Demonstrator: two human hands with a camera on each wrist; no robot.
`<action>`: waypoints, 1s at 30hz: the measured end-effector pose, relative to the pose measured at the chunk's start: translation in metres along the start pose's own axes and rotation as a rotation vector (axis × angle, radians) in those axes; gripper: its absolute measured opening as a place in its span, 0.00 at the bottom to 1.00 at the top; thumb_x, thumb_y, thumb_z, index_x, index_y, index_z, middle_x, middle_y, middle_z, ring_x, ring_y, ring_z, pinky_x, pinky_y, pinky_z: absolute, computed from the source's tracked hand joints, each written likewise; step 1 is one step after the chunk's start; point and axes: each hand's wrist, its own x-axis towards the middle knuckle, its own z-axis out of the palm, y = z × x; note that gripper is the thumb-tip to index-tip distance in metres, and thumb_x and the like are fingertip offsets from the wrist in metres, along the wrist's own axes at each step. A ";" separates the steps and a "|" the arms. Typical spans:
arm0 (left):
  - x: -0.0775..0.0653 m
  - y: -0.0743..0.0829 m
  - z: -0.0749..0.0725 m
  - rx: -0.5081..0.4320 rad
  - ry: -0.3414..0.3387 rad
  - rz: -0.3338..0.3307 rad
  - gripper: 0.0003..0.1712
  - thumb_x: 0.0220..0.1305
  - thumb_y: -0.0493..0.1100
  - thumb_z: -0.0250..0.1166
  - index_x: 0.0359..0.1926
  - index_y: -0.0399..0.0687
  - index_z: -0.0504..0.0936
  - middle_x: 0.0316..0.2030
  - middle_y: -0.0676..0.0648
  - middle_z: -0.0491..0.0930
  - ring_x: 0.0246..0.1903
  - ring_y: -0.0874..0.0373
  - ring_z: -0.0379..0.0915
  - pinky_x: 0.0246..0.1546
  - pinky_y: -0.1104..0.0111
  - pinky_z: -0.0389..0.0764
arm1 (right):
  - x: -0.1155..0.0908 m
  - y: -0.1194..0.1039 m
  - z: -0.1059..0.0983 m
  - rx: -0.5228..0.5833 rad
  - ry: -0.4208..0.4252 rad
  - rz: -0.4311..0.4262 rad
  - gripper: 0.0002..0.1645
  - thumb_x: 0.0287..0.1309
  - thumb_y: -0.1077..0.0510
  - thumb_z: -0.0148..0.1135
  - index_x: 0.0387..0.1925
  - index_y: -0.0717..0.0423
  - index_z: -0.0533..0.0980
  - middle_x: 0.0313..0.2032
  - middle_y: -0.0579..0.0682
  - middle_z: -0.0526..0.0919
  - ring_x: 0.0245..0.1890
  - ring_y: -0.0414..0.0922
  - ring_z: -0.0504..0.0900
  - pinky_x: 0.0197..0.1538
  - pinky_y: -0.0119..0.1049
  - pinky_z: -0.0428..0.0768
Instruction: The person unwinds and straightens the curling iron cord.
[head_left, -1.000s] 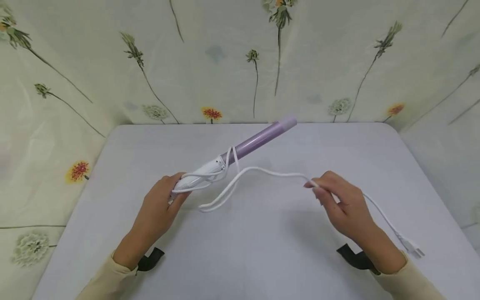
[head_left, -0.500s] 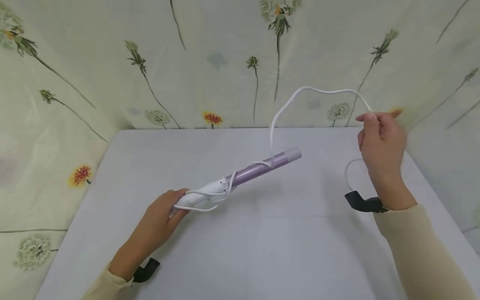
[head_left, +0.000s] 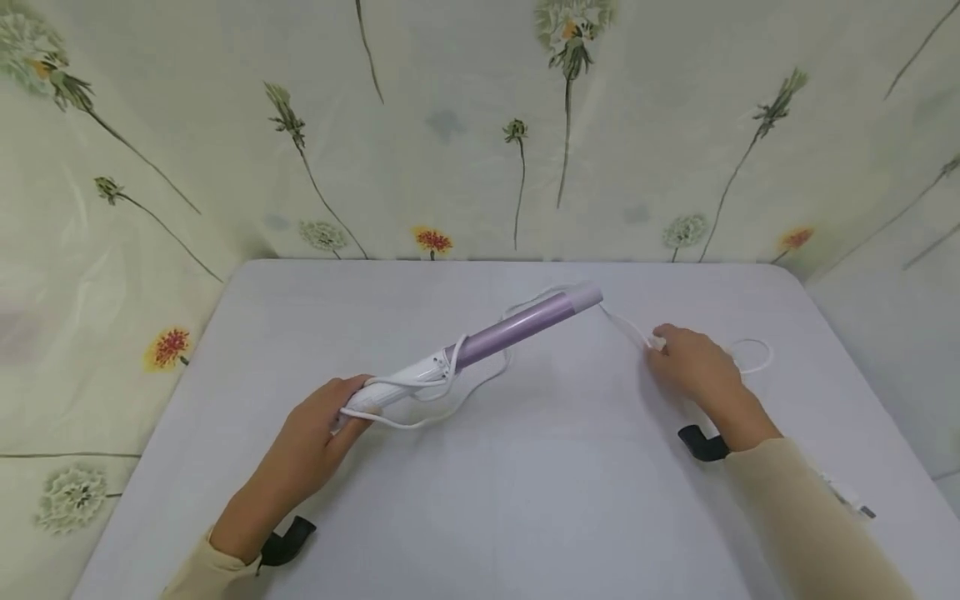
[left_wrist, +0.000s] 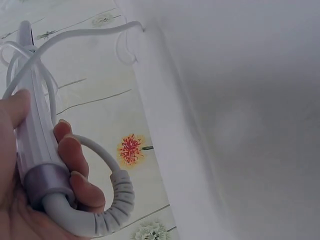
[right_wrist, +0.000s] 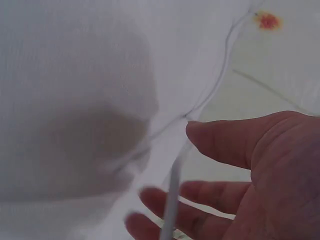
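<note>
In the head view my left hand (head_left: 322, 425) grips the white handle of a curling iron (head_left: 510, 333), whose purple barrel points up to the right. Its white cord (head_left: 480, 383) loops around the handle and passes behind the barrel toward my right hand (head_left: 690, 362). The left wrist view shows fingers curled round the handle's lower end, by the ribbed cord sleeve (left_wrist: 120, 200). In the right wrist view the cord (right_wrist: 172, 200) crosses in front of my right fingers, with the thumb tip near it and a gap between thumb and fingers.
A white-covered table (head_left: 525, 500) lies under both hands, with a flower-print curtain (head_left: 450, 150) behind it. The plug (head_left: 851, 497) lies at the right beside the sleeve, and a small cord loop (head_left: 757, 354) rests beyond the right hand.
My right hand first carried the cord up and over the barrel to the far right, then came down and back left near the tabletop. The left hand keeps its grip on the curling iron.
</note>
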 end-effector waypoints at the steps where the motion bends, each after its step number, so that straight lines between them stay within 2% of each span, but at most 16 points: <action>1: 0.001 0.000 0.000 0.000 0.003 -0.003 0.25 0.66 0.45 0.64 0.63 0.55 0.70 0.49 0.55 0.75 0.46 0.62 0.71 0.45 0.59 0.76 | -0.005 -0.007 0.004 -0.025 0.046 -0.022 0.33 0.66 0.48 0.51 0.65 0.65 0.63 0.56 0.69 0.72 0.52 0.68 0.71 0.45 0.66 0.67; 3: 0.002 0.001 -0.001 0.000 0.008 -0.004 0.25 0.67 0.46 0.63 0.64 0.56 0.69 0.49 0.55 0.75 0.46 0.62 0.71 0.44 0.59 0.76 | -0.014 -0.026 0.014 -0.060 0.167 -0.116 0.37 0.64 0.48 0.56 0.67 0.64 0.60 0.61 0.69 0.67 0.59 0.69 0.64 0.49 0.70 0.62; 5: 0.004 0.003 -0.001 0.000 0.015 -0.004 0.26 0.67 0.48 0.63 0.64 0.57 0.69 0.48 0.55 0.75 0.45 0.62 0.71 0.44 0.60 0.76 | -0.022 -0.050 0.022 -0.078 0.289 -0.277 0.37 0.61 0.49 0.59 0.67 0.62 0.62 0.64 0.66 0.65 0.62 0.66 0.62 0.52 0.68 0.61; 7: 0.006 0.005 0.001 0.004 0.021 -0.006 0.25 0.67 0.50 0.62 0.64 0.57 0.70 0.48 0.56 0.75 0.43 0.62 0.70 0.42 0.60 0.75 | -0.031 -0.076 0.032 -0.059 0.361 -0.477 0.37 0.60 0.48 0.62 0.65 0.61 0.65 0.65 0.62 0.66 0.65 0.61 0.62 0.57 0.64 0.61; 9: 0.007 0.008 0.003 0.006 0.023 -0.008 0.25 0.67 0.51 0.62 0.64 0.58 0.70 0.47 0.56 0.75 0.42 0.62 0.69 0.42 0.61 0.75 | -0.040 -0.102 0.044 -0.030 0.369 -0.670 0.37 0.60 0.46 0.62 0.65 0.59 0.66 0.65 0.59 0.66 0.66 0.58 0.62 0.61 0.61 0.61; 11: 0.008 0.011 0.005 0.010 0.020 -0.008 0.25 0.67 0.51 0.62 0.63 0.58 0.70 0.47 0.56 0.75 0.42 0.62 0.69 0.42 0.61 0.75 | -0.050 -0.127 0.057 0.008 0.313 -0.827 0.39 0.61 0.43 0.60 0.68 0.58 0.64 0.67 0.56 0.64 0.68 0.55 0.60 0.64 0.60 0.58; 14: 0.010 0.014 0.007 0.021 0.019 -0.001 0.26 0.67 0.51 0.63 0.63 0.57 0.70 0.47 0.55 0.75 0.42 0.62 0.69 0.42 0.61 0.76 | -0.061 -0.157 0.075 0.028 0.231 -0.979 0.44 0.64 0.38 0.56 0.72 0.56 0.57 0.70 0.53 0.61 0.71 0.52 0.56 0.66 0.59 0.54; 16: 0.011 0.016 0.008 0.033 0.024 0.003 0.26 0.67 0.52 0.63 0.63 0.56 0.70 0.47 0.55 0.76 0.42 0.62 0.69 0.42 0.62 0.76 | -0.064 -0.171 0.083 0.019 0.204 -1.033 0.43 0.64 0.37 0.55 0.71 0.55 0.57 0.68 0.52 0.64 0.71 0.50 0.57 0.68 0.57 0.53; 18: 0.011 0.017 0.009 0.040 0.031 0.010 0.26 0.67 0.52 0.62 0.63 0.56 0.71 0.46 0.54 0.76 0.41 0.62 0.69 0.41 0.61 0.76 | -0.064 -0.179 0.087 -0.001 0.214 -1.068 0.37 0.64 0.39 0.56 0.67 0.54 0.64 0.62 0.49 0.72 0.66 0.47 0.66 0.68 0.56 0.53; 20: 0.011 0.018 0.009 0.042 0.037 0.018 0.26 0.67 0.52 0.62 0.63 0.54 0.71 0.45 0.53 0.76 0.41 0.61 0.70 0.40 0.61 0.76 | -0.063 -0.183 0.089 -0.015 0.238 -1.083 0.29 0.63 0.42 0.60 0.59 0.51 0.70 0.53 0.46 0.77 0.59 0.45 0.72 0.68 0.54 0.55; 22: 0.011 0.017 0.008 0.039 0.043 0.023 0.26 0.67 0.52 0.62 0.63 0.53 0.71 0.45 0.52 0.76 0.40 0.60 0.70 0.39 0.61 0.76 | -0.062 -0.184 0.088 -0.021 0.260 -1.076 0.26 0.60 0.45 0.63 0.56 0.51 0.73 0.49 0.45 0.78 0.55 0.44 0.74 0.68 0.53 0.57; 24: 0.011 0.016 0.008 0.036 0.054 0.024 0.26 0.66 0.50 0.63 0.63 0.52 0.71 0.44 0.52 0.76 0.39 0.60 0.70 0.38 0.61 0.76 | -0.058 -0.186 0.087 -0.023 0.253 -1.058 0.30 0.59 0.46 0.65 0.60 0.52 0.71 0.54 0.47 0.76 0.58 0.45 0.71 0.67 0.52 0.58; 27: 0.010 0.014 0.008 0.022 0.062 0.018 0.26 0.66 0.50 0.64 0.63 0.54 0.71 0.45 0.53 0.76 0.39 0.61 0.70 0.38 0.61 0.76 | -0.053 -0.192 0.086 -0.025 0.193 -1.044 0.39 0.59 0.44 0.65 0.67 0.52 0.64 0.65 0.50 0.67 0.68 0.48 0.60 0.68 0.50 0.56; 29: 0.010 0.014 0.009 0.016 0.060 0.018 0.26 0.66 0.51 0.63 0.63 0.56 0.70 0.46 0.54 0.76 0.40 0.61 0.70 0.38 0.62 0.75 | -0.052 -0.197 0.087 -0.027 0.135 -1.053 0.35 0.61 0.45 0.63 0.66 0.50 0.65 0.66 0.49 0.68 0.69 0.48 0.59 0.68 0.50 0.56; 30: 0.010 0.014 0.010 0.015 0.054 0.019 0.26 0.66 0.52 0.63 0.64 0.57 0.70 0.46 0.54 0.76 0.40 0.61 0.70 0.39 0.61 0.75 | -0.053 -0.199 0.086 -0.019 0.109 -1.057 0.30 0.62 0.47 0.62 0.63 0.48 0.68 0.62 0.47 0.72 0.66 0.46 0.64 0.68 0.49 0.57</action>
